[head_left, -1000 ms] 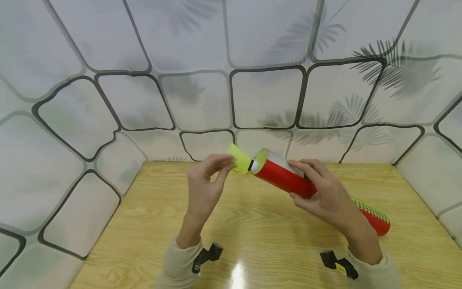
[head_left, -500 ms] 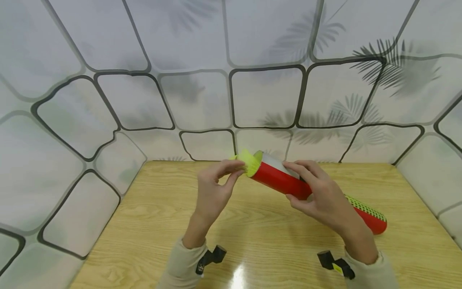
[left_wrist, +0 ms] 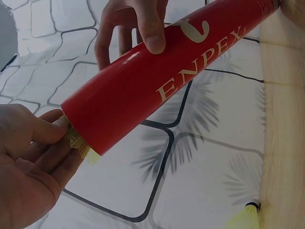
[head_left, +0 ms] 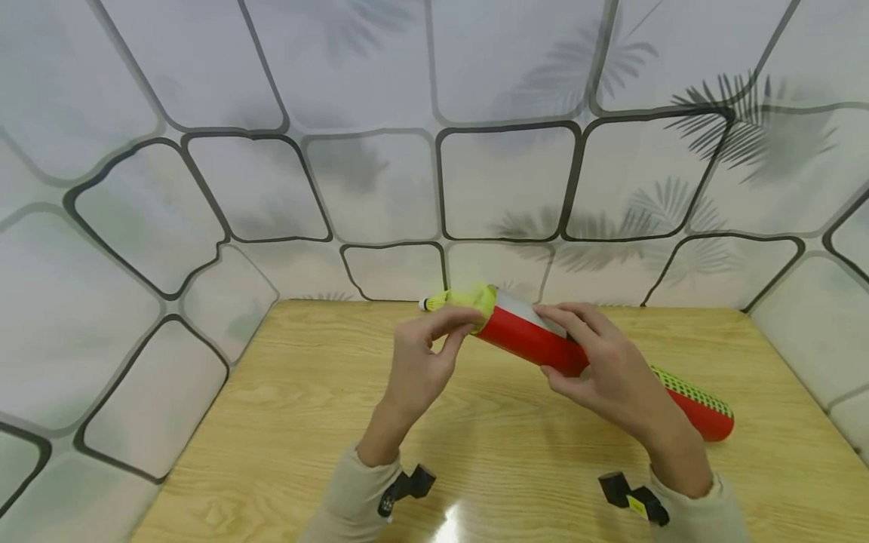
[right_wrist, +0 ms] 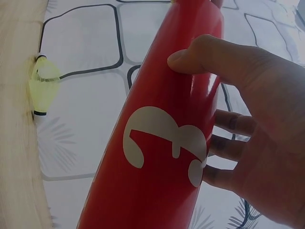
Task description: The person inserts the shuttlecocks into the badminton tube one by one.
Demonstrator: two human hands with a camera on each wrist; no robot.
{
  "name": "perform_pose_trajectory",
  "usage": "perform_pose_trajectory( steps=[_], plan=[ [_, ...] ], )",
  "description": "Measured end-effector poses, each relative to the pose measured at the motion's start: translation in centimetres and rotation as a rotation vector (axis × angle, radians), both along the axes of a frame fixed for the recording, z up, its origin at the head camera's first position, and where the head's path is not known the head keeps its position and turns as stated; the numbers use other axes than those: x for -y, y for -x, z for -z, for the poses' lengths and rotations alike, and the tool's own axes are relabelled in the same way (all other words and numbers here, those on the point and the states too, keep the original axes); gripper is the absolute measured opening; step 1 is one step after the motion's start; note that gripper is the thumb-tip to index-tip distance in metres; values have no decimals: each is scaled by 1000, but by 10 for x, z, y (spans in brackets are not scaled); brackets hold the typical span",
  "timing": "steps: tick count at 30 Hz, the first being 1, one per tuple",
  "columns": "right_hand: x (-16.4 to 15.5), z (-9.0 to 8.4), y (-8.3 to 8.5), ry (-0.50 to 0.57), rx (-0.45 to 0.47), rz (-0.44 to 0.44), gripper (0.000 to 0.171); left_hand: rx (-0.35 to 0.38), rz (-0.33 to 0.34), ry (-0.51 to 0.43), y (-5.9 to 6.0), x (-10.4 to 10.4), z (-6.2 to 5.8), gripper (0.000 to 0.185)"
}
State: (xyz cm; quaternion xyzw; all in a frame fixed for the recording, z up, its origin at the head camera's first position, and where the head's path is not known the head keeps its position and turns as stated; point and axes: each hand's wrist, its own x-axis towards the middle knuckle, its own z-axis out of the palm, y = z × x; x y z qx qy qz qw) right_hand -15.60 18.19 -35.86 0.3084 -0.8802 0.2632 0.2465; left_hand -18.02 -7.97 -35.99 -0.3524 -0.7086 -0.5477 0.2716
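Even bright overhead light, glare patch on the table near edge, fisheye bending at borders (wrist views dimmer, slightly soft).

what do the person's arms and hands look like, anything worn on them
Both hands are bare, with no gloves, rings or watch in view. The left hand and right hand come out of light beige long sleeves. A small black clip-like mount sits at each wrist; the right one carries a yellow tag.

Yellow shuttlecock mostly inside red tube
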Motion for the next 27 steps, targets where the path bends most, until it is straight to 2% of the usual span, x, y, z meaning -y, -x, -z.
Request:
perform_pose_trajectory(
  steps=[8,15,18,27],
  plan=[
    [-1,1,2,-9,-4,0,78,66,39,-4,1,-5,5,17],
    [-2,0,3,-9,-10,7,78,125,123,3,3,-6,7,20],
    [-1,0,3,-9,-13,8,79,144,134,21,5,-6,9,21],
    [-2,1,4,-25,-24,22,79,106,160,107,7,-5,10,24]
  ],
)
